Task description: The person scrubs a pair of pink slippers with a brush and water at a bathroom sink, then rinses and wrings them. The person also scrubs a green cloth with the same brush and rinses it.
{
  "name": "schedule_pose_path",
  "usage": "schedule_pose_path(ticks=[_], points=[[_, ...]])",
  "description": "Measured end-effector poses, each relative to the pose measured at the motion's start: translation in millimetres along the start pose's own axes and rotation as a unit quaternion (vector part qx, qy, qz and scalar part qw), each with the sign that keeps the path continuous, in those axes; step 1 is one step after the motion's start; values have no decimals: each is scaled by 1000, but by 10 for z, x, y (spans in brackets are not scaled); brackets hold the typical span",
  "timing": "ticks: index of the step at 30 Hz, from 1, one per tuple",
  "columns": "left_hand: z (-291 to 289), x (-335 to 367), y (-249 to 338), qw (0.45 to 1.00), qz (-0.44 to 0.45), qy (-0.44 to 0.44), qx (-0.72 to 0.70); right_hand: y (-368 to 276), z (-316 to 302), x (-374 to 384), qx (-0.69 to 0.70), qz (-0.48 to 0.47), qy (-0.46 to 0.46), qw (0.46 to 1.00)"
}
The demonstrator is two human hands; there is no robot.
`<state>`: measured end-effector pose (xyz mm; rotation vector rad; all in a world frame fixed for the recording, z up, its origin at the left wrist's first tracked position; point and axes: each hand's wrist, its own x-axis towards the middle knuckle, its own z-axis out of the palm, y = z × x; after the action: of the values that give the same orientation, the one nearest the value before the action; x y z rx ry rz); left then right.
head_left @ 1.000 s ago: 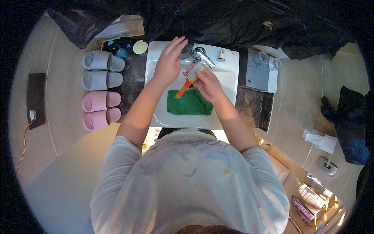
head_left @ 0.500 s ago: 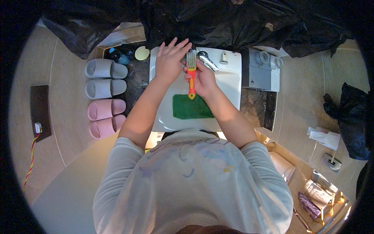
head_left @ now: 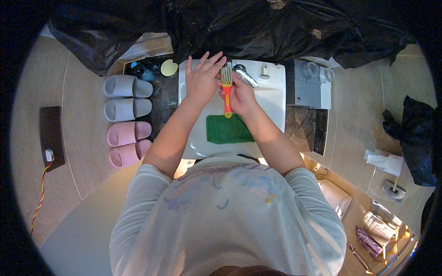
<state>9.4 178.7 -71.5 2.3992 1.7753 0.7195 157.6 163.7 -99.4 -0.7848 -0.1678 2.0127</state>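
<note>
Gripping red-and-yellow brush (head_left: 227,95) in right hand (head_left: 242,95) above white sink (head_left: 270,99); holding left hand (head_left: 200,83) just beside, with fingers (head_left: 202,61) spread.

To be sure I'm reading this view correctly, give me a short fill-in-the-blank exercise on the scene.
1. The brush is in the person's ____ grip.
2. The flat rectangular piece lying in the white sink is ____ in colour.
3. The slippers to the left of the sink number ____.
4. The pair of slippers nearer the person's body is coloured ____.

Missing words: right; green; four; pink.
</note>
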Motion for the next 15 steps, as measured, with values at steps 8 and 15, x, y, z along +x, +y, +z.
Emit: schedule_pose_path(ticks=[8, 15], points=[[12, -42, -44, 996, 9, 28, -86, -191, -157, -371, -113, -14, 6, 993], [459, -857, 4, 964, -94, 46, -245, -433, -475, -344, -240, -72, 109, 962]])
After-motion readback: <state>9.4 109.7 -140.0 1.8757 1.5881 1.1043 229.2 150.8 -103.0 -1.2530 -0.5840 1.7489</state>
